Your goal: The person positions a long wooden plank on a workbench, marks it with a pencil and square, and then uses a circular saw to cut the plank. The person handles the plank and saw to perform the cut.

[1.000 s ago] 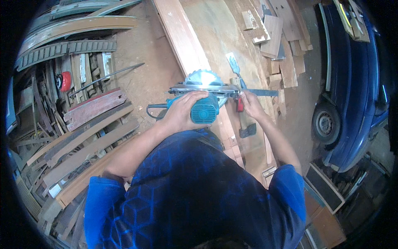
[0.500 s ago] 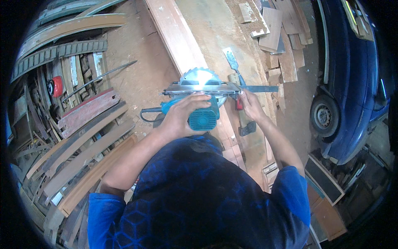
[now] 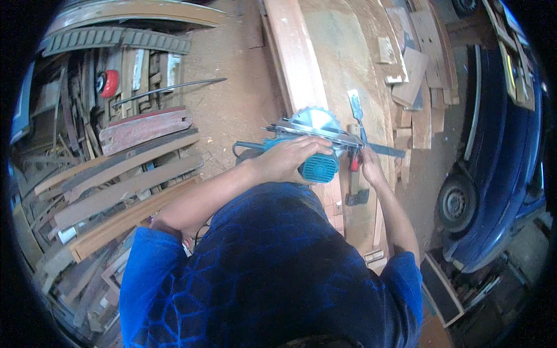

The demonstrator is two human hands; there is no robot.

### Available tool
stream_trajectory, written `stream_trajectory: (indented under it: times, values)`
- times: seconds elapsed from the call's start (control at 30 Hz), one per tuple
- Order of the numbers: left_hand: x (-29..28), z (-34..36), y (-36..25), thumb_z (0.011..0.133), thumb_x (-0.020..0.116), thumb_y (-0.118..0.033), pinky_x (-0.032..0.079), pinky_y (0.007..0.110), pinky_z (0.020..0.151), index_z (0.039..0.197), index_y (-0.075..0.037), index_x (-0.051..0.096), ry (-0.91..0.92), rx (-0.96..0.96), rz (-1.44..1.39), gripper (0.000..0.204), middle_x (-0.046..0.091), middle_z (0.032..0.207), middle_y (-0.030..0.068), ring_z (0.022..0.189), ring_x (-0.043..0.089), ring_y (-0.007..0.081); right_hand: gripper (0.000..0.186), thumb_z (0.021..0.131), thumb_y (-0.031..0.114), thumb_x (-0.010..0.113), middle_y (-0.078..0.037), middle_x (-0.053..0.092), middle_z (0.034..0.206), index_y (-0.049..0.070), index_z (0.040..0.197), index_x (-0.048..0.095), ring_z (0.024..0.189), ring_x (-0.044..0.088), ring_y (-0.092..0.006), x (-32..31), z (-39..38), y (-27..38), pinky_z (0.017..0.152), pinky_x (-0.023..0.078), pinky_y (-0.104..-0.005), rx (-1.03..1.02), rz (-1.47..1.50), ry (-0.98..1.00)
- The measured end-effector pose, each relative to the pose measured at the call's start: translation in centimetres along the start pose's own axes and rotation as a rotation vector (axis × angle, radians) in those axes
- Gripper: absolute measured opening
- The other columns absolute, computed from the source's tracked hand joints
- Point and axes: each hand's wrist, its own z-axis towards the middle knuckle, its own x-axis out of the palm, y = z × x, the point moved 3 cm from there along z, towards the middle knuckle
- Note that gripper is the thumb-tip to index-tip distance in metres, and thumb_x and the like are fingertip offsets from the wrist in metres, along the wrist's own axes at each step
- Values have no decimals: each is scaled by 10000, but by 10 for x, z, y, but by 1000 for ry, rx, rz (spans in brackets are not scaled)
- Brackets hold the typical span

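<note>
Teal housing and bare steel: holds a circular saw (image 3: 319, 167) close in front of the torso, by the left edge of the workbench (image 3: 347, 64). Curls the left hand (image 3: 288, 158) around its motor housing, fingers across the top. Points the toothed blade (image 3: 316, 119) away from the body, beyond the base plate (image 3: 319, 133). Has thumb and fingers of the right hand (image 3: 372, 165) drawn together at the plate's right end; cannot tell whether pinching it. Just beside that hand, a red handle (image 3: 354, 162) and a dark flat bar (image 3: 387, 151). Along the workbench's left edge, a long pale plank (image 3: 297, 58); along its right edge, wooden offcuts (image 3: 409, 75). Past that right edge, a blue vehicle (image 3: 493, 145).
</note>
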Motion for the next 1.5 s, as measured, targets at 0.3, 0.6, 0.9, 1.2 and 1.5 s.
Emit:
stream_trajectory:
  times: [0.3, 0.6, 0.9, 1.2, 1.5]
  values:
    - [-97, -44, 91, 886, 699, -255, 567, 431, 867, 1131, -4, 675, 14, -239, 348, 351, 710, 1066, 205, 986, 699, 359, 436, 1104, 291, 403, -137, 660, 847, -77, 1110, 636, 756, 638, -207, -11, 2, -7, 727, 521, -343, -153, -327, -86]
    - [-52, -10, 119, 923, 610, -317, 586, 456, 683, 905, -36, 737, 558, -150, 988, 309, 745, 828, 157, 773, 742, 325, 413, 1075, 282, 412, -243, 685, 876, -48, 965, 634, 857, 668, -418, -13, -5, 26, 790, 500, -468, -95, -373, -57]
    - [-44, -2, 114, 913, 579, -239, 596, 460, 709, 865, -49, 750, 596, -309, 1015, 260, 755, 840, 168, 793, 757, 323, 406, 1086, 266, 407, -160, 712, 886, -48, 1080, 663, 858, 682, -260, -15, -2, 26, 825, 521, -400, -1, -314, 62]
    - [-49, 6, 126, 964, 565, -336, 565, 488, 793, 1049, -23, 672, 713, -284, 894, 341, 738, 943, 200, 895, 727, 367, 445, 1089, 273, 397, -129, 720, 854, -70, 1035, 675, 844, 684, -231, -22, 2, 23, 816, 531, -382, -18, -333, 87]
    - [-48, 2, 102, 975, 538, -296, 566, 487, 761, 1021, -30, 688, 755, -271, 1033, 309, 737, 906, 199, 869, 729, 370, 425, 1088, 254, 389, -125, 710, 865, -52, 995, 670, 844, 682, -240, -17, -1, 23, 827, 530, -379, -35, -238, 72]
